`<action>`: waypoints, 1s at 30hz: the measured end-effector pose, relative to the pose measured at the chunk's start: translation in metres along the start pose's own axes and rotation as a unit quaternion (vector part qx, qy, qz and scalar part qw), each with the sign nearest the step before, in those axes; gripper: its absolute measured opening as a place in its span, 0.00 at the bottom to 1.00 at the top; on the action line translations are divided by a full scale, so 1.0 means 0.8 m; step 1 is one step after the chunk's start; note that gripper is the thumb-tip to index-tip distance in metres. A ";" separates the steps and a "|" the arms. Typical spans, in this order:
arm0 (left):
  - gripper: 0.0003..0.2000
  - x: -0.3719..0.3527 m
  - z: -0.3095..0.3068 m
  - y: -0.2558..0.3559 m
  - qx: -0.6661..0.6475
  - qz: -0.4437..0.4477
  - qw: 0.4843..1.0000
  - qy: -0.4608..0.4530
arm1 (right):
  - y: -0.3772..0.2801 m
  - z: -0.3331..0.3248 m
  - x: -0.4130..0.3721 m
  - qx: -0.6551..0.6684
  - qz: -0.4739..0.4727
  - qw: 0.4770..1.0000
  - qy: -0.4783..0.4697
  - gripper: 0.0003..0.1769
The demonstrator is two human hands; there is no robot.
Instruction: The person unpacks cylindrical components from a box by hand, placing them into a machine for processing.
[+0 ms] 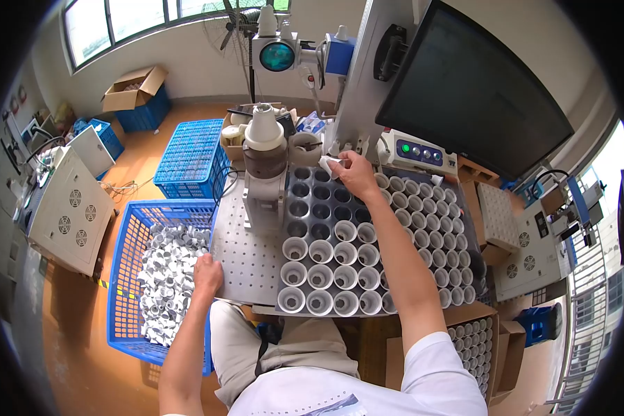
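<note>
My right hand point(356, 173) pinches a white plastic cup point(331, 166) above the far edge of a dark tray point(331, 182) with round holes. White flared cups point(320, 252) stand open end up in the tray's near rows, while several holes at its far left hold none. My left hand point(209, 274) is closed, fingers curled, at the right rim of a blue basket point(128, 277) heaped with small white plastic parts point(166, 284). Anything inside that hand is hidden. Between the hands, a white cone-shaped cup point(263, 128) sits upside down on a machine fixture point(265, 166).
Behind the tray are a control box point(416, 151) with lit buttons and a large dark monitor point(471, 90). A lens head point(277, 55) overhangs the fixture. Blue crates point(193, 156) stand on the left floor. A cardboard box point(475, 315) of white cups is below right.
</note>
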State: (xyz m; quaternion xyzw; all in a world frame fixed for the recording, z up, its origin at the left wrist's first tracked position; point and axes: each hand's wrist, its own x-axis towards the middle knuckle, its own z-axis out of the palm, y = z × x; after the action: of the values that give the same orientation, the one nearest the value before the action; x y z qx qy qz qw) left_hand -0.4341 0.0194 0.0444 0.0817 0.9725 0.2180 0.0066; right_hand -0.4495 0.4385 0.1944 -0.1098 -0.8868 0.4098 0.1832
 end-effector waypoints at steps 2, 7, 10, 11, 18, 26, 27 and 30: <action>0.14 0.003 0.012 -0.013 0.028 0.017 0.999 -0.003 | 0.024 0.021 -0.013 0.036 0.016 0.999 0.003 0.27; 0.14 -0.002 0.005 -0.009 0.047 0.042 0.998 -0.018 | 0.046 0.031 -0.028 0.041 -0.019 0.999 0.018 0.25; 0.14 0.005 0.007 -0.010 0.027 0.022 0.999 -0.013 | 0.037 0.027 -0.031 0.014 -0.039 0.998 0.038 0.24; 0.14 0.005 0.014 -0.015 0.041 0.040 0.998 -0.013 | 0.037 0.028 -0.032 0.009 -0.044 0.998 0.048 0.24; 0.12 -0.005 -0.012 0.011 0.029 0.010 1.000 -0.007 | 0.041 0.035 -0.031 0.005 -0.046 0.996 0.074 0.25; 0.12 -0.007 -0.010 0.005 0.080 0.082 0.993 -0.010 | 0.040 0.034 -0.032 0.008 -0.042 0.996 0.083 0.25; 0.12 -0.005 -0.007 0.002 0.073 0.092 0.993 0.002 | 0.039 0.034 -0.032 0.006 -0.042 0.996 0.082 0.25; 0.12 -0.011 -0.018 0.012 0.048 0.087 0.995 0.008 | 0.042 0.035 -0.032 0.013 -0.046 0.995 0.084 0.25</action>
State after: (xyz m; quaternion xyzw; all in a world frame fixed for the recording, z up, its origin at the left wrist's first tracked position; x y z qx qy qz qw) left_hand -0.4250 0.0203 0.0615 0.1647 0.9711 0.1714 -0.0240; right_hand -0.4366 0.4322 0.1461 -0.1010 -0.8670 0.4016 0.2770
